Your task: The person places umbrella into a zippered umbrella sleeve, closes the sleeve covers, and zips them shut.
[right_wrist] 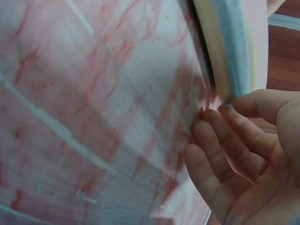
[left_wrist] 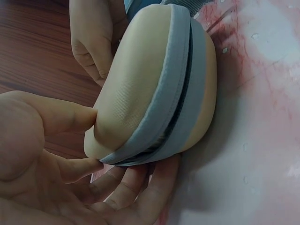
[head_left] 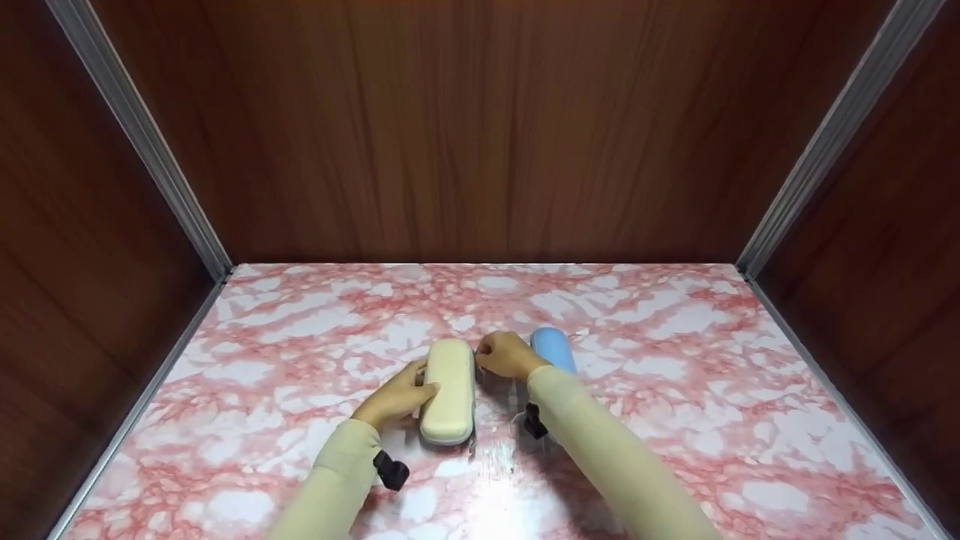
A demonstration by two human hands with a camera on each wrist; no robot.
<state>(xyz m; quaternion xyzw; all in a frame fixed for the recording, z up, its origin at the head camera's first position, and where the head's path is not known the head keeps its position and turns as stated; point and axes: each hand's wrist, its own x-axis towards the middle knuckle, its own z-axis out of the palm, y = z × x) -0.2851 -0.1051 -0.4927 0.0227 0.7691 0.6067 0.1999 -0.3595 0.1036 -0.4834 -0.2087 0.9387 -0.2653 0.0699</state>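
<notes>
— Found the cream case [head_left: 448, 405] where, exactly?

— Saw it lying lengthwise on the red-and-white marbled table [head_left: 300, 420], between the left hand [head_left: 397, 395] and the right hand [head_left: 508, 355]; made out a grey band [left_wrist: 176, 65] with a dark slit round its side in the left wrist view; could not make out anything clearly inside that slit.

— Saw the left hand doing what?

— Found it clamped on the cream case, with thumb on top and fingers along the left side; lost some of the fingertips behind the near end.

— And noticed what of the right?

— Made out thumb and forefinger brought together, pinching at the band along the right edge, toward the far end; glimpsed a grey speck [right_wrist: 228, 107] at the tips, too small to name; saw the other fingers loosely bent.

— Caught anything half covered?

— Saw the blue case [head_left: 553, 349] just right of the right hand, with its near part hidden by the right sleeve [head_left: 615, 442]; saw the cream case cut off by the upper border of the right wrist view; lost a patch of marbled table to glare, low in the head view.
</notes>
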